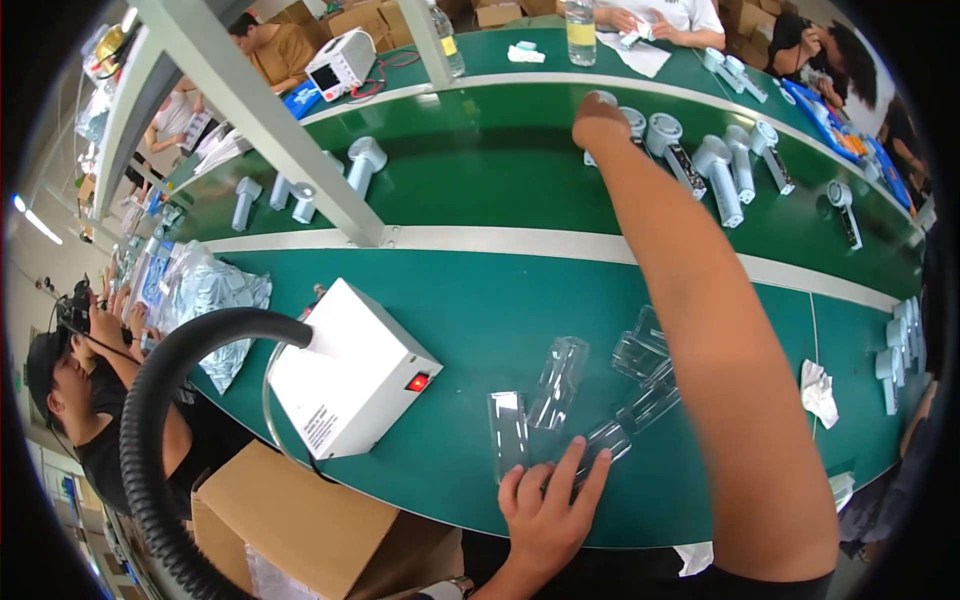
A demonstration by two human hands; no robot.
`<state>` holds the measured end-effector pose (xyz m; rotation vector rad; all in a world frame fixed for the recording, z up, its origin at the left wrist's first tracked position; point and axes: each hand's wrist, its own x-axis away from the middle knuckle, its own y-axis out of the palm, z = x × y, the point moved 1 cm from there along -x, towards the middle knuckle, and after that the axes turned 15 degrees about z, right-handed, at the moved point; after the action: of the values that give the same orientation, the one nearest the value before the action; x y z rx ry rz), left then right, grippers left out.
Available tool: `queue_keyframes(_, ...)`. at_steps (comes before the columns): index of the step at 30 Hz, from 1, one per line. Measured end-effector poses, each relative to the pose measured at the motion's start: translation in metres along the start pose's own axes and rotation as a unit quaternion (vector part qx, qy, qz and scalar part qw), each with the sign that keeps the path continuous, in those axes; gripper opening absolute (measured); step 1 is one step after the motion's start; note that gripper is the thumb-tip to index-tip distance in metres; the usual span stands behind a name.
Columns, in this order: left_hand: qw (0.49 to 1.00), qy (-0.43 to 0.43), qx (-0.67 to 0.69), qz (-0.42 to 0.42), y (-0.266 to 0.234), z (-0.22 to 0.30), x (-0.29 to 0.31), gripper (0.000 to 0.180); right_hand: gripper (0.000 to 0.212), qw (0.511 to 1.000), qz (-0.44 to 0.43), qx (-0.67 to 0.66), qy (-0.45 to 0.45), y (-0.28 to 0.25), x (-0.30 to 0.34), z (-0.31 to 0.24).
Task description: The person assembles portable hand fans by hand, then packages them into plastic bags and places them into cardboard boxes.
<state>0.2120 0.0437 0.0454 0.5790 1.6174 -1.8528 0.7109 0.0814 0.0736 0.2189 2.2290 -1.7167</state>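
My right hand (604, 128) reaches up to the raised green shelf, its fingers closed around a light grey handheld fan that it mostly hides. Beside it stand several more handheld fans (664, 135) with round heads, some with dark inner parts showing in the handle. At the near edge of the bench my left hand (548, 512) has its fingers spread, the tips at a clear plastic shell (606, 440) and the lower end of another clear shell (508, 425). More clear plastic shells (560, 385) lie just beyond, some partly behind my right forearm.
A white box-shaped machine (340, 375) with a red switch and a black ribbed hose (150, 430) stands left. An open cardboard box (300, 510) sits below the bench edge. A grey post (270, 120) rises at the shelf. A crumpled white cloth (818, 393) lies right. People work around.
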Motion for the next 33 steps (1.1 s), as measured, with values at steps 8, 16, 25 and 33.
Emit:
queue_keyframes(8,0.993,-0.025,0.083,0.079,-0.025,0.002,0.007,0.041,0.082,0.907,0.015,-0.419,-0.038,-0.147,0.109,0.052)
queue_keyframes(16,0.311,-0.543,0.779,0.043,-0.077,-0.012,0.088,0.058,0.059,0.725,-0.24,-0.643,0.064,-0.266,0.369,0.139)
queue_keyframes(25,0.45,-0.542,0.7,0.112,-0.135,-0.019,0.159,0.053,0.045,0.65,-0.367,-0.648,0.155,-0.2,0.524,0.035)
queue_keyframes(33,0.549,-0.542,0.631,0.081,-0.149,-0.015,0.192,0.042,0.039,0.483,-0.391,-0.739,0.259,-0.176,0.559,0.012)
